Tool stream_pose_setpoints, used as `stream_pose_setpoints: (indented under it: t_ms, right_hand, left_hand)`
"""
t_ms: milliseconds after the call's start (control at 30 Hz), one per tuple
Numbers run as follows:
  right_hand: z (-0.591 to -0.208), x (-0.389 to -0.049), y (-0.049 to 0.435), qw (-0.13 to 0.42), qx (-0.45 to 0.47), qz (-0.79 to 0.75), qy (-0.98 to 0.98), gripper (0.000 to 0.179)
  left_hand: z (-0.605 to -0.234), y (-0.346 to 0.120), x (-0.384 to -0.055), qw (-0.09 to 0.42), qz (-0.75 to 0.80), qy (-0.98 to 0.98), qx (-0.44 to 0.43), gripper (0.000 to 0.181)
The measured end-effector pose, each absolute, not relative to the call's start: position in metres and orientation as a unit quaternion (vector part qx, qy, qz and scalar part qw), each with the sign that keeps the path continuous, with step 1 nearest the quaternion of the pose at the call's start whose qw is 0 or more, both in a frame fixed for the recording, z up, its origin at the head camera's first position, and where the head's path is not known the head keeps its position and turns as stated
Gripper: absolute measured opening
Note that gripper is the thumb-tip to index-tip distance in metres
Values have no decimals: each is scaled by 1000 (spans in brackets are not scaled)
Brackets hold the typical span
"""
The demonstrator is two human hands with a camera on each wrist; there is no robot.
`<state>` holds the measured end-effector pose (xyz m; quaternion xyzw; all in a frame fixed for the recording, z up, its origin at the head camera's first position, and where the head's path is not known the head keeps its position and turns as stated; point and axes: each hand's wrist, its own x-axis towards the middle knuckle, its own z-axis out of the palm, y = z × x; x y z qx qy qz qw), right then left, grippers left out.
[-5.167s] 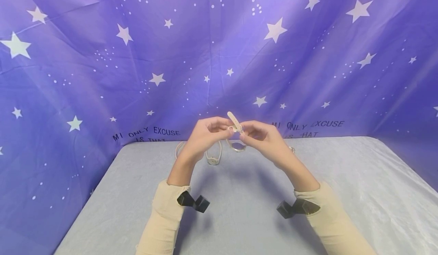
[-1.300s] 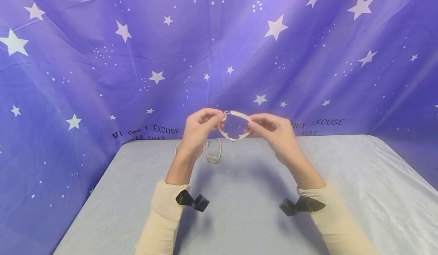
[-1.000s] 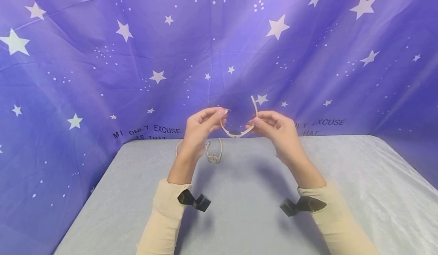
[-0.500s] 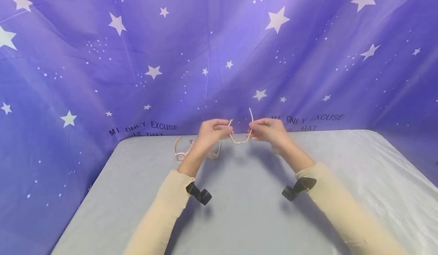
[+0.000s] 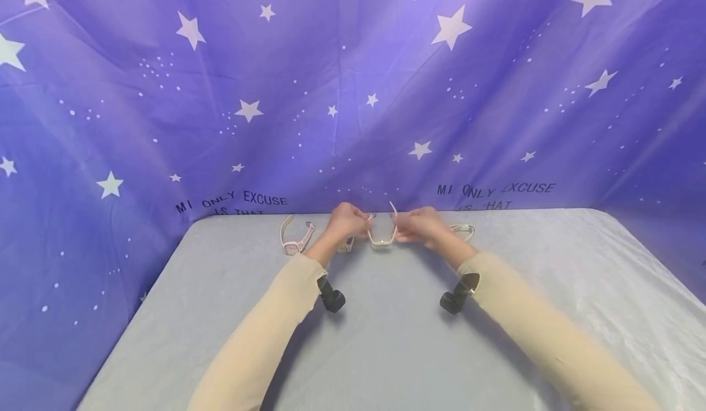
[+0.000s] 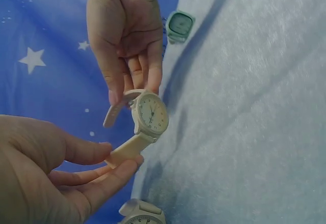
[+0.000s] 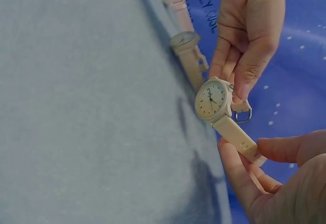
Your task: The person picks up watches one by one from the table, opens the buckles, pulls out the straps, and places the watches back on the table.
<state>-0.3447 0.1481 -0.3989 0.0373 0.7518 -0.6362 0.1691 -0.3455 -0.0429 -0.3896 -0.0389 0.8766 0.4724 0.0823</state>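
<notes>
A cream wristwatch (image 5: 382,244) with a round dial hangs face outward between both hands, low over the back part of the table, its strap unfastened in a U shape. My left hand (image 5: 346,221) pinches the buckle end between thumb and fingers; the metal buckle (image 7: 243,114) shows in the right wrist view. The thumb and fingers of my right hand (image 5: 423,224) pinch the strap's holed end. In the left wrist view the dial (image 6: 153,113) faces the camera.
A pink watch (image 5: 292,248) stands at the back left. Beside it a beige watch (image 7: 186,40) is partly hidden by my left hand in the head view. A watch with a green square face (image 6: 181,24) is at the right. Behind the table (image 5: 386,337) hangs a purple star curtain (image 5: 353,62).
The strap was joined in a closed loop, then came apart at the buckle. Both hands have since lowered the open watch toward the table's back edge.
</notes>
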Motion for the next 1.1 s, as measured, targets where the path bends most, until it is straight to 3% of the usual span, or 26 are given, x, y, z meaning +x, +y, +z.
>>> stream_pose_setpoints:
  t_ms: [200, 433, 633, 833, 967, 1100]
  right_hand:
    - [-410, -349, 147, 173, 45, -638, 749, 40]
    - [-413, -350, 143, 156, 53, -630, 759, 40]
    - [-416, -352, 141, 133, 52, -612, 778, 36]
    - [-413, -349, 142, 117, 38, -588, 800, 35]
    - [-395, -343, 153, 110, 1, -522, 846, 37]
    - [-371, -331, 179, 46, -51, -428, 901, 40]
  left_hand:
    - [-395, -41, -353, 99, 467, 878, -50, 20]
    - [-395, -40, -353, 74, 416, 905, -50, 7]
    - [-393, -35, -357, 43, 305, 951, -21, 37]
    - [-391, -30, -351, 23, 311, 950, -18, 8]
    - [-383, -25, -347, 12, 298, 954, 3, 11]
    - [-372, -13, -346, -26, 269, 959, 84, 16]
